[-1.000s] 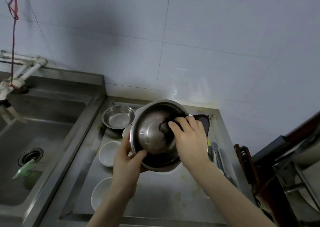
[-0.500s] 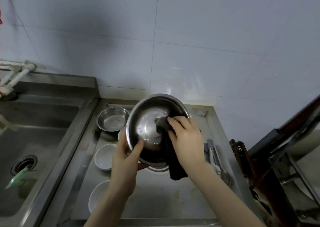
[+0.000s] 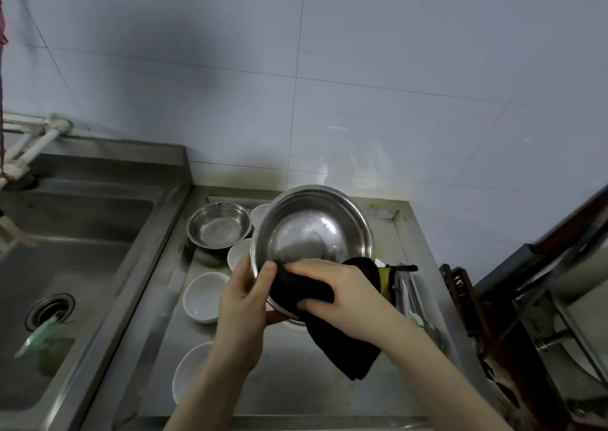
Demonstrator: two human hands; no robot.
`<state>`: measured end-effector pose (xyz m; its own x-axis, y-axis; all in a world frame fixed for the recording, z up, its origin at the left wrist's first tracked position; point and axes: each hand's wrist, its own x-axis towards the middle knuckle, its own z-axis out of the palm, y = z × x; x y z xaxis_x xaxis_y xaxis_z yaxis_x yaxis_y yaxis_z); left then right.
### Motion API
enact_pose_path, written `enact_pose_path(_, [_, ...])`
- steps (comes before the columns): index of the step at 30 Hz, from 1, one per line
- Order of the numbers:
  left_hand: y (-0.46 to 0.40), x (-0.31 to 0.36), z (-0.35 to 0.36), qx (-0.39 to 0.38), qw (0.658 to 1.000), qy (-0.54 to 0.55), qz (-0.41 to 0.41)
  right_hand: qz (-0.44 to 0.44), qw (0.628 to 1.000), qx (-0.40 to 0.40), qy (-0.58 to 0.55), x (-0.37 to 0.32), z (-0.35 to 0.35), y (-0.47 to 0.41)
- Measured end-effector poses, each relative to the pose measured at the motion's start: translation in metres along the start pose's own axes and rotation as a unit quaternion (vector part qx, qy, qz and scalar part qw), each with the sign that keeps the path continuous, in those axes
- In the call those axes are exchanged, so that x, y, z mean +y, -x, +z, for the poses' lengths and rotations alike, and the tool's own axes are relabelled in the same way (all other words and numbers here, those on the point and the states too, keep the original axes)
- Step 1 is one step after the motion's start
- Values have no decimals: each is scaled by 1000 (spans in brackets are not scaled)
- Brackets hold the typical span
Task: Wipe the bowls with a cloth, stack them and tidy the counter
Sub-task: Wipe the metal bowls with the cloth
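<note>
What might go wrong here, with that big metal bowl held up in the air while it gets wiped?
1. The left hand holds the tilted large steel bowl only at its rim; a slip could drop it onto the white bowls below.
2. The black cloth in the right hand dangles low and might drag across the stained counter, picking up dirt.

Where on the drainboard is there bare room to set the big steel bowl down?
Bare steel shows on the drainboard near its front edge, right of the white bowls, under the hanging black cloth. The back left is crowded: small steel bowl and white bowls. Utensils line the right edge.
</note>
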<state>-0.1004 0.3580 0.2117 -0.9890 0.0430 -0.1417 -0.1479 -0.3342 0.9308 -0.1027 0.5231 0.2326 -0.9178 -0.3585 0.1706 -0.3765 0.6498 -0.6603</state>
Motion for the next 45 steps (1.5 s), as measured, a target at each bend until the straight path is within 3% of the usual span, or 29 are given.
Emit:
enact_pose_path(5, [-2,1,13,-31,998,-49,11,11,981,185,-51,-5,15,-8])
enact_pose_path(8, [1,-6,17,-50,997,-25,-44,133,915,360,-123,-7,16,-28])
enact_pose_path(10, [1,-7,20,-59,996,-8,-64,176,889,393,-156,-8,15,-36])
enact_pose_path(12, [-3,-3,20,-59,996,8,-62,142,931,307,-139,-6,15,-35])
enact_pose_path(14, [-11,4,14,-39,998,13,-55,80,976,165,-117,-3,11,-29])
enact_pose_path(17, [-18,10,5,-18,999,-3,-46,29,993,70,-90,4,3,-18])
enact_pose_path(21, [-15,3,7,-36,998,-3,-43,39,979,166,-112,-4,11,-28])
enact_pose_path(24, [-8,-3,12,-56,995,35,-69,132,916,316,-208,-9,17,-45])
enact_pose_path(26, [-7,-6,13,-63,994,56,-64,158,894,343,-241,-11,20,-50])
enact_pose_path(27, [-9,-5,11,-55,995,58,-59,143,909,312,-235,-12,21,-49])
enact_pose_path(30, [-19,5,-1,-7,999,24,-28,46,984,111,-134,-14,15,-39])
enact_pose_path(32, [-21,12,-10,-12,1000,-7,-3,25,999,7,-40,-8,1,-34])
enact_pose_path(34, [-18,17,-15,-29,999,-22,0,46,994,-48,87,0,-8,-28])
enact_pose_path(35, [-16,19,-15,-31,999,-29,-4,53,985,-38,161,1,-9,-25])
enact_pose_path(37, [-12,23,-12,-25,999,-35,-14,43,953,59,294,5,-7,-22])
enact_pose_path(40, [-8,22,-2,-20,998,-43,-30,16,911,234,338,21,-6,-26])
enact_pose_path(42, [-4,18,9,-31,998,-44,-44,12,913,309,267,24,-3,-36])
enact_pose_path(45, [-1,13,20,-45,996,-35,-66,44,927,367,68,9,10,-41])
